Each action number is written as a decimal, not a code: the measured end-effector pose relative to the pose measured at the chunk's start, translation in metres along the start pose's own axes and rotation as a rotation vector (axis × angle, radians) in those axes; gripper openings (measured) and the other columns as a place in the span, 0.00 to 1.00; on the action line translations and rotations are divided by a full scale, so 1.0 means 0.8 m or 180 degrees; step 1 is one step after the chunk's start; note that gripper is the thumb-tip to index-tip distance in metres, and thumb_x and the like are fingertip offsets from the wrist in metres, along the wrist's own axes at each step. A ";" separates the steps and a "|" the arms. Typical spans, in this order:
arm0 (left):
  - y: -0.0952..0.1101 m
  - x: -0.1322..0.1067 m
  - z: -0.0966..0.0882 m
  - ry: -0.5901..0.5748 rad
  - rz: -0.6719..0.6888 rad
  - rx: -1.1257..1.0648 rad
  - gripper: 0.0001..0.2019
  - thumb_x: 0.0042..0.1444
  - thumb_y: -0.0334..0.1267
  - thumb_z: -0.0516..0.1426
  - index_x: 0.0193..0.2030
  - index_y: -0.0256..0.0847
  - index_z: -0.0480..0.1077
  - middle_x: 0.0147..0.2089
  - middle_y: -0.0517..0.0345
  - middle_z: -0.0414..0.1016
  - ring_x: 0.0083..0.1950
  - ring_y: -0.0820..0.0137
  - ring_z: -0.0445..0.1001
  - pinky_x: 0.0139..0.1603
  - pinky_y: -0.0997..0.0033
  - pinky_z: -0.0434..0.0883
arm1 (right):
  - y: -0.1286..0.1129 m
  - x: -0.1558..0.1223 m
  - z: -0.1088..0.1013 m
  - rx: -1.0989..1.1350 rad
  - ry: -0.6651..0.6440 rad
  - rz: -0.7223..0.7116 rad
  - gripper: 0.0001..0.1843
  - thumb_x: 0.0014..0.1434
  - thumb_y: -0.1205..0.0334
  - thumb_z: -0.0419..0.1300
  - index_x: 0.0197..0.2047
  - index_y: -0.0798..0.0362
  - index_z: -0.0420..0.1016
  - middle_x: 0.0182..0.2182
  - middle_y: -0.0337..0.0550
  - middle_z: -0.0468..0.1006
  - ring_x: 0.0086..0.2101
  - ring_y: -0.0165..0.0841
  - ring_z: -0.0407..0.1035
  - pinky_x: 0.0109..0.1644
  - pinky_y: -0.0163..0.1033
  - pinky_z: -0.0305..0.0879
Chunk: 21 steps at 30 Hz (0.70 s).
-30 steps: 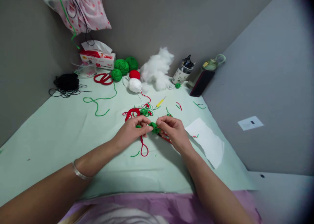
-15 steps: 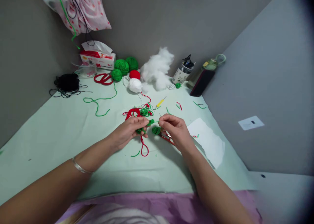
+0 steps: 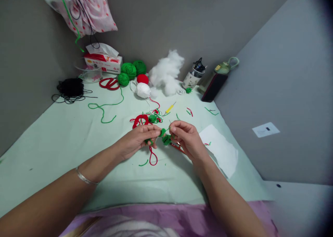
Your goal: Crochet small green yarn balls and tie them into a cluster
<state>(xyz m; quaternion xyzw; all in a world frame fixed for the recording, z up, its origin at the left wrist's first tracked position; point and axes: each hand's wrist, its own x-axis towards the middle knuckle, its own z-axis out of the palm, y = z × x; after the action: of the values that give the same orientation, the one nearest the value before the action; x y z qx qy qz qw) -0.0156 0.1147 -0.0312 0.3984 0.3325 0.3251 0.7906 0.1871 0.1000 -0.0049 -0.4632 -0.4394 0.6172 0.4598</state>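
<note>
My left hand [image 3: 142, 136] pinches a small green crocheted piece [image 3: 163, 132] between thumb and forefinger, with more green yarn under its curled fingers. Across a short gap, my right hand [image 3: 186, 136] is closed in a pinch on what looks like a thin needle [image 3: 170, 121], whose tip rises above the fingers. A green yarn strand [image 3: 168, 129] runs between the piece and this hand. Below the gap lies a dark green yarn bundle [image 3: 166, 140]; beside it a red object [image 3: 178, 147] is partly hidden by my right hand. A red yarn loop [image 3: 153, 157] trails below my left hand.
Behind my hands lie red yarn [image 3: 140, 121] and a yellow-handled hook [image 3: 170, 108]. Farther back are green yarn balls [image 3: 128, 70], red-handled scissors [image 3: 109, 84], white stuffing [image 3: 168, 70], a tissue box [image 3: 104, 63], a pen cup [image 3: 194, 77] and a bottle [image 3: 221, 70]. White paper [image 3: 220, 150] lies right.
The green piece in my left hand has shifted slightly right and tilted, closer to my right hand. The strand between them looks shorter. The bundle below has turned a little.
</note>
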 end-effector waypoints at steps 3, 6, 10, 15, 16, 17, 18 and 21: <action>0.007 0.000 -0.004 -0.0026 0.0150 -0.0291 0.08 0.58 0.39 0.64 0.33 0.37 0.74 0.26 0.66 0.62 0.25 0.78 0.60 0.35 0.74 0.72 | -0.003 -0.006 0.000 -0.0300 -0.0309 -0.0078 0.11 0.56 0.53 0.71 0.33 0.53 0.80 0.27 0.36 0.73 0.24 0.24 0.61 0.28 0.33 0.59; 0.016 0.000 -0.011 0.0052 0.0306 -0.0729 0.07 0.57 0.36 0.65 0.32 0.36 0.73 0.25 0.65 0.61 0.25 0.78 0.58 0.33 0.76 0.70 | -0.010 -0.012 0.000 -0.0936 -0.0793 -0.0385 0.10 0.61 0.53 0.67 0.37 0.51 0.81 0.35 0.42 0.77 0.29 0.28 0.67 0.33 0.35 0.65; 0.021 0.001 -0.016 0.0169 0.0356 -0.0998 0.05 0.53 0.32 0.65 0.31 0.35 0.73 0.25 0.63 0.62 0.27 0.77 0.61 0.31 0.78 0.70 | -0.020 -0.017 -0.012 -0.2705 -0.0728 -0.1027 0.13 0.67 0.56 0.60 0.54 0.47 0.77 0.54 0.49 0.74 0.40 0.33 0.71 0.42 0.39 0.68; 0.019 0.001 -0.013 0.0184 0.0323 -0.0987 0.05 0.53 0.32 0.65 0.33 0.33 0.74 0.24 0.63 0.61 0.26 0.76 0.60 0.29 0.77 0.70 | -0.022 -0.018 -0.044 -0.4754 -0.0660 -0.0504 0.10 0.62 0.63 0.64 0.47 0.49 0.75 0.40 0.42 0.76 0.32 0.33 0.69 0.36 0.37 0.59; 0.019 0.001 -0.013 0.0189 0.0320 -0.0992 0.05 0.53 0.32 0.65 0.33 0.33 0.74 0.24 0.63 0.61 0.26 0.77 0.60 0.29 0.77 0.70 | -0.021 -0.018 -0.048 -0.4894 -0.0720 -0.0388 0.09 0.60 0.66 0.64 0.45 0.49 0.75 0.39 0.42 0.76 0.32 0.32 0.69 0.35 0.37 0.57; 0.019 0.000 -0.012 0.0194 0.0321 -0.0999 0.05 0.53 0.32 0.65 0.33 0.33 0.75 0.25 0.63 0.61 0.26 0.77 0.60 0.29 0.77 0.70 | -0.020 -0.017 -0.050 -0.4965 -0.0797 -0.0317 0.08 0.60 0.67 0.63 0.43 0.49 0.75 0.38 0.41 0.76 0.31 0.31 0.68 0.34 0.36 0.56; 0.019 0.000 -0.012 0.0200 0.0324 -0.1007 0.04 0.53 0.31 0.65 0.33 0.33 0.75 0.25 0.63 0.60 0.25 0.77 0.59 0.29 0.77 0.70 | -0.020 -0.017 -0.051 -0.4981 -0.0857 -0.0302 0.07 0.60 0.68 0.61 0.41 0.50 0.75 0.37 0.41 0.75 0.30 0.31 0.68 0.34 0.36 0.55; 0.021 -0.002 -0.011 0.0218 0.0335 -0.1030 0.03 0.54 0.30 0.64 0.33 0.33 0.75 0.26 0.64 0.60 0.25 0.78 0.58 0.29 0.78 0.70 | -0.022 -0.014 -0.048 -0.4790 -0.0943 -0.0419 0.06 0.63 0.69 0.56 0.37 0.51 0.72 0.33 0.41 0.74 0.29 0.30 0.65 0.35 0.37 0.55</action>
<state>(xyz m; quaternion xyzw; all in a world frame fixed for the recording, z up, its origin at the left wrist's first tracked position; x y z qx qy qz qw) -0.0272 0.1249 -0.0208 0.2714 0.2812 0.4288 0.8145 0.2293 0.0968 0.0066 -0.5367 -0.8246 0.1790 -0.0070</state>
